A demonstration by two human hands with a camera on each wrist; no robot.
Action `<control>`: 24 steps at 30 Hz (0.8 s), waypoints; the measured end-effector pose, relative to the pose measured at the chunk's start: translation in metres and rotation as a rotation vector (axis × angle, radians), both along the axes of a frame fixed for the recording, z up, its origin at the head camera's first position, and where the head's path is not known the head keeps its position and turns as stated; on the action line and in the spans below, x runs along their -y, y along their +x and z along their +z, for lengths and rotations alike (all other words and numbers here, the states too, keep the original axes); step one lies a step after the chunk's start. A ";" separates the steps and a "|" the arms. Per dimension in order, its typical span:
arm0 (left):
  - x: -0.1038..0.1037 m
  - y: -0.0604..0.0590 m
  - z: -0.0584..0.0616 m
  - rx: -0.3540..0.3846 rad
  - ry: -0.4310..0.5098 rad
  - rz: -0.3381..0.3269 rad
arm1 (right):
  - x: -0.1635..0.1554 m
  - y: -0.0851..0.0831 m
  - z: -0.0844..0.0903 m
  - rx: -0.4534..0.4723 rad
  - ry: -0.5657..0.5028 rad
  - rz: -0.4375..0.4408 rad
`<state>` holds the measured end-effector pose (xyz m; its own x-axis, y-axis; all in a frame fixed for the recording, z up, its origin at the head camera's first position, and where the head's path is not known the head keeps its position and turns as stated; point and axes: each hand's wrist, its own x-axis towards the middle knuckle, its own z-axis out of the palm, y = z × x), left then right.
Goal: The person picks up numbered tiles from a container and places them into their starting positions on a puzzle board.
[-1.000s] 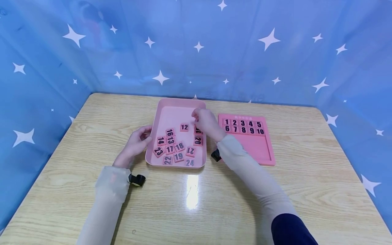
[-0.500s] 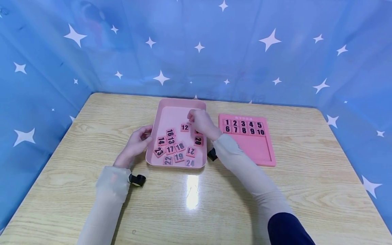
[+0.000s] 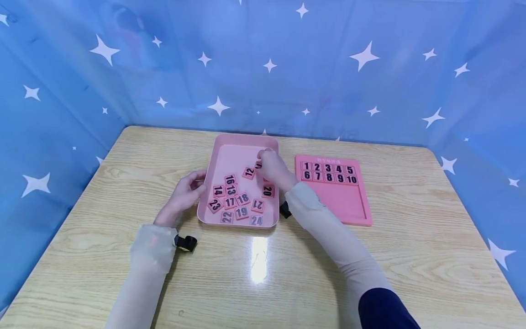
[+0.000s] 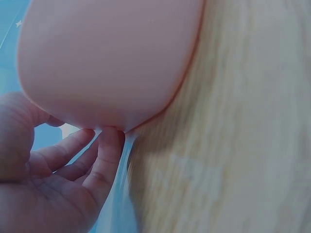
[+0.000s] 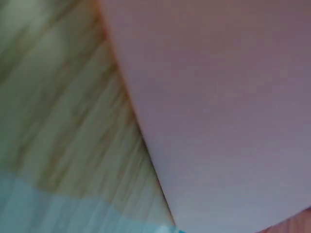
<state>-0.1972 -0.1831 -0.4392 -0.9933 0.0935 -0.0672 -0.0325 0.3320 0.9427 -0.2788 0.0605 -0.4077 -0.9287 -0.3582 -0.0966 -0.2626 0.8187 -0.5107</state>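
Note:
My left hand (image 3: 186, 192) holds the left wall of a pink tray (image 3: 234, 155). In the left wrist view its fingertips (image 4: 111, 138) press the outside of the tray (image 4: 107, 63), with the thumb near the rim. Inside the tray my right hand (image 3: 274, 167) has its fingers curled at a pink number tile (image 3: 258, 165), partly covered by them. Touching or almost touching that tile is the tilted tile 12 (image 3: 248, 172). Only the tray's wall (image 5: 209, 121) shows in the right wrist view; the right fingers are hidden there.
Several more number tiles lie loose toward the tray's near end, such as tile 19 (image 3: 241, 212) and tile 20 (image 3: 268, 191). To the right, a pink number board (image 3: 339, 201) bears tiles 1 to 10 in two rows. A starry blue curtain (image 3: 246, 82) hangs behind the table.
My right hand has shifted left, then down inside the tray. A tile now shows at its fingers, and tile 12 has turned askew. The left hand stays on the tray.

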 end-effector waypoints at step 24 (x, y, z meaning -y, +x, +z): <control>0.000 -0.002 -0.003 0.009 0.004 0.004 | -0.028 0.004 0.021 -0.102 -0.209 0.216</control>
